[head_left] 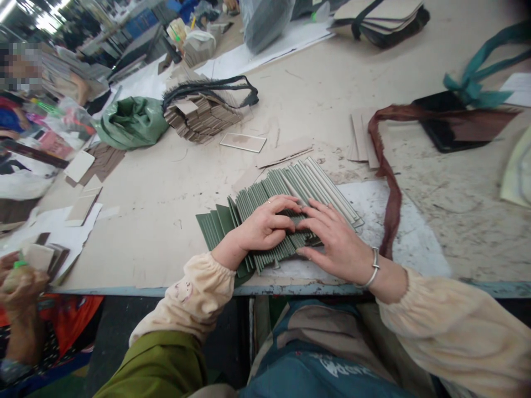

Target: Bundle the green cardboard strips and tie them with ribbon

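A row of thin green flat pieces with pale edges (257, 193) lies fanned and overlapping on the worktable in front of me. My left hand (267, 224) rests over the middle of the row, fingers curled in on the pieces. From the right, my right hand (342, 243) grips the same row, thumb on the near side and fingers on the far side. The fingertips of both hands almost meet, and what lies directly under them is partly hidden. At the row's left end, several wider green pieces (213, 224) spread apart.
A tied bundle of brown pieces (203, 116) and a green bag (133, 122) stand farther back on the table (149, 221). A brown cloth strip (390, 199) and a dark phone-like slab (446, 130) lie right. Another person's hands (20, 282) hold a green-capped bottle at left.
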`<state>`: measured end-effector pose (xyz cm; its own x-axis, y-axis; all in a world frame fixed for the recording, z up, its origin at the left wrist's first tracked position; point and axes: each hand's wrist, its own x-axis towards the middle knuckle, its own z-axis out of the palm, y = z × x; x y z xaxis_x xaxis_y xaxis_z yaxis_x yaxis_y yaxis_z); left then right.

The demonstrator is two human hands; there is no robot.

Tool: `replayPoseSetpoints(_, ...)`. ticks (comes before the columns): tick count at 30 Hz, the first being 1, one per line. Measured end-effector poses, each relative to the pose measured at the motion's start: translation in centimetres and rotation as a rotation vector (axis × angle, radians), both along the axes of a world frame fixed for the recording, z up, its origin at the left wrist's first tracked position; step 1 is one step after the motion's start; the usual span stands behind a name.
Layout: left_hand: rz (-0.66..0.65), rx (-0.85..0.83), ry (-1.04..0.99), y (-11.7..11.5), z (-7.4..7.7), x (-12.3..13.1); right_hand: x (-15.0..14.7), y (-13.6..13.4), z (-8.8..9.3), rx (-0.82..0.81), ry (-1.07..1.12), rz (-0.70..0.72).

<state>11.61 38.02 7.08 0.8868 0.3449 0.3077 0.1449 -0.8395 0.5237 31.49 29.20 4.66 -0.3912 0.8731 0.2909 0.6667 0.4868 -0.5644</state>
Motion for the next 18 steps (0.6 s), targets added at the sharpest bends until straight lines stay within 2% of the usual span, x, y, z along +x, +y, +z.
replayPoseSetpoints(11,-0.060,0.011,-0.031,-0.08,0.38,-0.25,0.27,0.22,-0.22,0.008,0.013,0.020)
replayPoseSetpoints(18,-0.088,0.034,0.018,0.12,-0.01,-0.39,0.37,0.28,-0.32,0.008,0.012,0.025)
